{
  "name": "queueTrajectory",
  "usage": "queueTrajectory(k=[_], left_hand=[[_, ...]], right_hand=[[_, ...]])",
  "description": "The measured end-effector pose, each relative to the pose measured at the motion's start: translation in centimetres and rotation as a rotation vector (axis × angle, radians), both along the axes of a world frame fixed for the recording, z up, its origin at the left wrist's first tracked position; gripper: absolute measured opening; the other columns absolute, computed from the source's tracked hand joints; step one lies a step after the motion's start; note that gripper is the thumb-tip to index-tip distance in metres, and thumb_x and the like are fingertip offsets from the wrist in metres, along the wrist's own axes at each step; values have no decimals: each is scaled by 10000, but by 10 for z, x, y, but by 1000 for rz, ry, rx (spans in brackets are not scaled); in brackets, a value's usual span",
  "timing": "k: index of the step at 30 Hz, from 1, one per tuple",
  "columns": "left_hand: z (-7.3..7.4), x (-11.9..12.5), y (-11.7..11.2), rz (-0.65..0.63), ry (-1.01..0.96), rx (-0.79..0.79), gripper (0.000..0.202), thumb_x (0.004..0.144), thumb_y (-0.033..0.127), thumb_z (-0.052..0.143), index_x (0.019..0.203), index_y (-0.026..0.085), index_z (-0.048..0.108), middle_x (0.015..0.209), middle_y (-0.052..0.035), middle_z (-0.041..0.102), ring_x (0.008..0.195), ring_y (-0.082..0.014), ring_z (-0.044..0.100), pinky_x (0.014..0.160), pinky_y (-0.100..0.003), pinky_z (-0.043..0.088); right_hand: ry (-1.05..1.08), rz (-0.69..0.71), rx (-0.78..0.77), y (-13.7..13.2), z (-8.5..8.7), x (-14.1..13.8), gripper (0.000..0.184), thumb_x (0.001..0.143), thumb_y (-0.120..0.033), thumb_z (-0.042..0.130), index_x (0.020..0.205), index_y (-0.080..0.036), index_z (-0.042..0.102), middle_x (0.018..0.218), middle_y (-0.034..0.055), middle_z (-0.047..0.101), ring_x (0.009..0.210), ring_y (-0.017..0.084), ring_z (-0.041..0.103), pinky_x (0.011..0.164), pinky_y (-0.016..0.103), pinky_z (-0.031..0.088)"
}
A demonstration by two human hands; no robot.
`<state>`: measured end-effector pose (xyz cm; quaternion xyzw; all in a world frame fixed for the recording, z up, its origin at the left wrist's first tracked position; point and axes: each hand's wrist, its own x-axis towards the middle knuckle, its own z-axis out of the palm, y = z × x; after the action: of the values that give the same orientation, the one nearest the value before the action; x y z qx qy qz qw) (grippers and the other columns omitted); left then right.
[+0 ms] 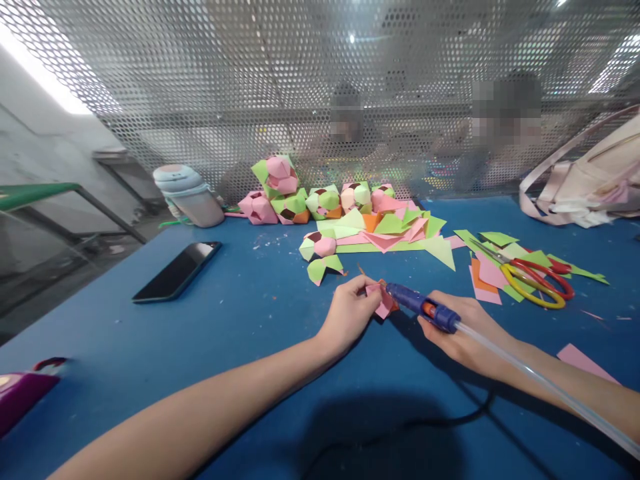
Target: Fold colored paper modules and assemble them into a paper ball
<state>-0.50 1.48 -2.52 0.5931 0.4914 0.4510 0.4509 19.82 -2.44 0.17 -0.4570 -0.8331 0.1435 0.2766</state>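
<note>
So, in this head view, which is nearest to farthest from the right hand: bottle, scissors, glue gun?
1. Glue gun: held in the right hand.
2. Scissors: to its right, a little beyond.
3. Bottle: farthest, back left of the table.

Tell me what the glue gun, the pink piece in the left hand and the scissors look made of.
Glue gun: probably hard plastic, slightly glossy; its moulded blue body catches soft highlights.
Pink piece: likely paper or thin card, matte; thin, straight-edged, without shine.
Scissors: blades apparently metal, grey; handles probably smooth plastic, solid red and yellow.
</note>
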Motion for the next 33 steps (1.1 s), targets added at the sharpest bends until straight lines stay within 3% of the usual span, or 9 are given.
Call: queueTrajectory(k=[3, 8, 12, 17, 24, 28, 30, 33], left_hand=[[1, 0, 0, 21, -21, -35, 79, 750, 208, 563, 716, 152, 609, 655, -11, 634, 623, -141, 565, 590, -241, 415], [3, -1, 0, 30, -56, -69, 53, 733, 189, 567, 712, 155, 603, 649, -7, 640, 607, -139, 577, 582, -240, 423], [3, -2, -2, -2, -92, -82, 52, 743, 200, 567, 730, 162, 600, 661, -17, 662, 626, -156, 609, 605, -258, 448], [6, 0, -10, -61, -125, -112, 48, 757, 204, 567, 748, 170, 599, 660, -24, 680, 633, -171, 634, 620, -274, 468], [10, -3, -20, -96, -192, -162, 40, 762, 193, 571, 733, 168, 583, 654, -33, 684, 636, -183, 648, 628, -287, 476], [9, -3, -21, -96, -248, -180, 41, 773, 196, 568, 745, 167, 579, 644, -34, 680, 634, -186, 647, 617, -284, 472], [10, -1, -23, -108, -256, -192, 48, 781, 202, 565, 755, 166, 582, 647, -34, 680, 642, -185, 646, 622, -282, 472], [12, 4, -30, -123, -222, -192, 58, 778, 217, 581, 771, 162, 600, 661, -28, 675, 638, -170, 631, 628, -273, 468]], right_hand=[[31, -39, -3, 1, 3, 1, 132, 837, -237, 518, 732, -220, 440, 632, -17, 539, 528, 134, 493, 514, 256, 374], [70, -289, -113, 15, 3, 7, 169, 838, -360, 543, 842, -211, 624, 724, 41, 675, 628, 212, 622, 590, 311, 477], [63, -236, -62, 38, -9, 13, 270, 856, -378, 528, 1023, -223, 673, 974, 66, 713, 935, 273, 649, 832, 372, 495], [56, -190, -71, 48, -18, 13, 257, 869, -368, 514, 977, -208, 683, 902, 60, 719, 931, 262, 651, 827, 349, 494], [-55, -164, -123, 34, 3, 28, 310, 829, -444, 565, 1015, -216, 661, 844, 33, 701, 726, 217, 628, 622, 290, 458], [-266, -320, -144, 8, 16, 45, 347, 797, -516, 581, 643, -205, 571, 546, 3, 560, 503, 154, 484, 478, 273, 333], [-241, -243, -285, -8, 20, 41, 356, 850, -482, 525, 627, -205, 536, 555, -8, 549, 517, 137, 483, 481, 261, 333], [16, -74, -449, -21, 23, 19, 198, 875, -380, 514, 774, -216, 559, 684, -19, 599, 600, 122, 533, 539, 238, 405]])
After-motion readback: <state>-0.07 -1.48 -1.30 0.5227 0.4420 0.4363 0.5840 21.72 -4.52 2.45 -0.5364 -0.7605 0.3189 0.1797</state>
